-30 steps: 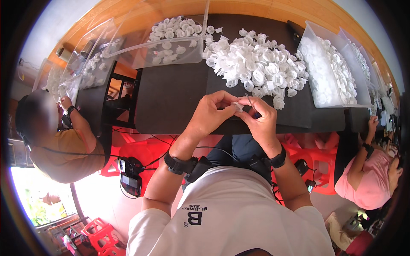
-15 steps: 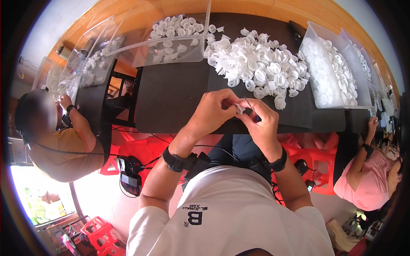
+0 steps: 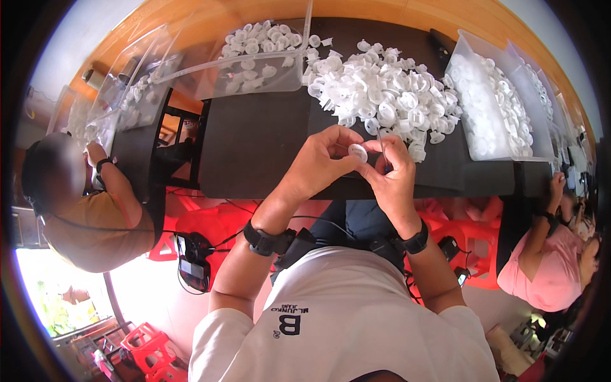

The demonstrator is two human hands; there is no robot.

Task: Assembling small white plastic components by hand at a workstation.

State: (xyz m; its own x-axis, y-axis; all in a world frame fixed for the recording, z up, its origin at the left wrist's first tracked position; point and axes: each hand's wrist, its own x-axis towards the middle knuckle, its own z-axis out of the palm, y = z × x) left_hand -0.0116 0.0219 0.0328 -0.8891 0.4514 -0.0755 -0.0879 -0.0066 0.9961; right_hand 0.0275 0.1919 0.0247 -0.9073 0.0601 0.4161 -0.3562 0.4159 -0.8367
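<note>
My left hand [image 3: 318, 162] pinches a small round white plastic piece [image 3: 358, 153] between thumb and fingertips, its disc face turned up. My right hand [image 3: 393, 172] is closed on a thin metal tool [image 3: 380, 136] whose dark handle partly shows in the palm; its shaft points away from me. The right thumb is close to the white piece; whether it touches cannot be made out. Both hands are above the near edge of the black table [image 3: 254, 140]. Just beyond them lies a large heap of similar white plastic pieces [image 3: 388, 95].
A clear bin [image 3: 232, 63] with white pieces is at the far left, and a filled translucent bin [image 3: 477, 108] stands right of the heap. Co-workers sit at left [image 3: 102, 216] and right [image 3: 547, 261]. Red stools [image 3: 468, 235] and cables are below the table.
The white piece has turned so its round face shows. The metal tool has swung more upright, and the right hand has shifted slightly away from me.
</note>
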